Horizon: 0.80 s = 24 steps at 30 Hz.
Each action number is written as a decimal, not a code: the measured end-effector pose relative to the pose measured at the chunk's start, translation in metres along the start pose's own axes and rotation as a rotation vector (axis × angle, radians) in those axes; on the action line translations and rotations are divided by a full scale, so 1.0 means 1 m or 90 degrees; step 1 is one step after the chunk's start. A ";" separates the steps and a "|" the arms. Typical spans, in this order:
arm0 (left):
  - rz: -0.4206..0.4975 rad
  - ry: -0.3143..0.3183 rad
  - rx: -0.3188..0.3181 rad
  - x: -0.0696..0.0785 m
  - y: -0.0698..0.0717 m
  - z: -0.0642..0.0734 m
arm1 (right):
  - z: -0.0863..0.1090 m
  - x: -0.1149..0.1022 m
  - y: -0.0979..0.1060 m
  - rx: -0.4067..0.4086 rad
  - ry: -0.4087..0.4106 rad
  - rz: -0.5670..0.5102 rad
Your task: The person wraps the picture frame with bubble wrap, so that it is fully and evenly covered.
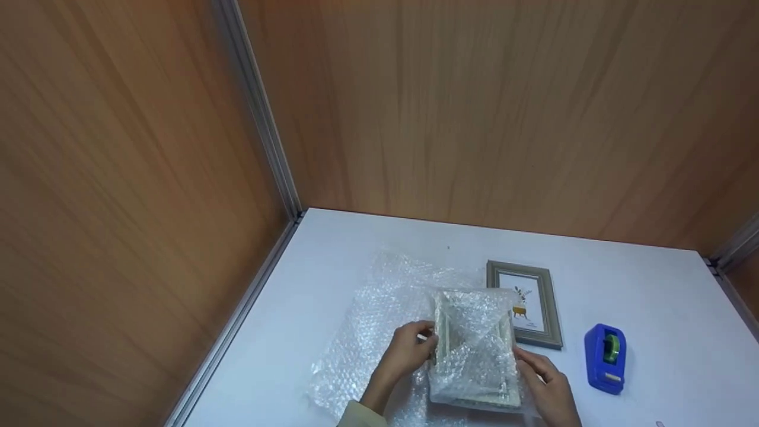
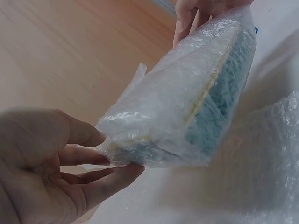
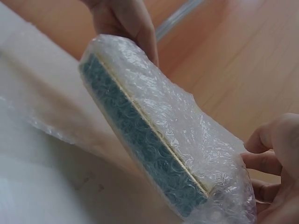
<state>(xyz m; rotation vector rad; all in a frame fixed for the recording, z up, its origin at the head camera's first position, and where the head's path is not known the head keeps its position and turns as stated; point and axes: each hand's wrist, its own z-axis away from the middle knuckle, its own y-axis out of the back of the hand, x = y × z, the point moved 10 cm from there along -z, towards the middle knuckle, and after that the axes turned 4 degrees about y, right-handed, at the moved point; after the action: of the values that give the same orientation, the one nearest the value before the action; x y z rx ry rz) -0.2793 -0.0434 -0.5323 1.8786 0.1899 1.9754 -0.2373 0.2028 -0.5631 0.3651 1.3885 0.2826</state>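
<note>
A picture frame wrapped in bubble wrap (image 1: 474, 350) is held up between both hands, tilted, with its edge showing blue-green through the plastic in the wrist views. My left hand (image 1: 409, 350) pinches its left side, thumb on one face and fingertips (image 2: 126, 171) under the other. On the opposite side my right hand (image 1: 548, 385) grips the wrapped edge between thumb and fingers. Beneath it, a loose sheet of bubble wrap (image 1: 350, 338) spreads over the white table. In the right wrist view, crinkled wrap bunches near the right fingers (image 3: 264, 163).
Behind the wrapped one lies a grey-brown picture frame (image 1: 554, 308) with a plant print, partly covered in the head view. A blue tape dispenser (image 1: 605, 359) stands to the right on the white table (image 1: 652, 308). Wooden panels (image 1: 474, 118) rise at the back and left.
</note>
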 end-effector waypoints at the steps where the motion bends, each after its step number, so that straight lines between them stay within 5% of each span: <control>1: -0.001 0.001 -0.002 0.001 -0.003 0.000 | 0.001 0.001 0.002 -0.002 -0.001 0.006; 11: 0.028 0.009 -0.049 0.006 -0.029 0.002 | 0.013 0.018 0.024 0.011 -0.037 0.040; 20: 0.023 0.056 -0.065 0.003 -0.049 0.004 | 0.023 0.032 0.037 0.031 -0.065 0.049; 24: 0.016 0.043 -0.071 0.005 -0.055 0.005 | 0.026 0.039 0.042 0.038 -0.081 0.040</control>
<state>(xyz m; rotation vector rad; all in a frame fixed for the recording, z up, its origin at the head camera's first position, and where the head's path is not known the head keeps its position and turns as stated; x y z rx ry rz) -0.2639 0.0077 -0.5477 1.7539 0.0745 2.0244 -0.2047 0.2548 -0.5774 0.4688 1.2636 0.2651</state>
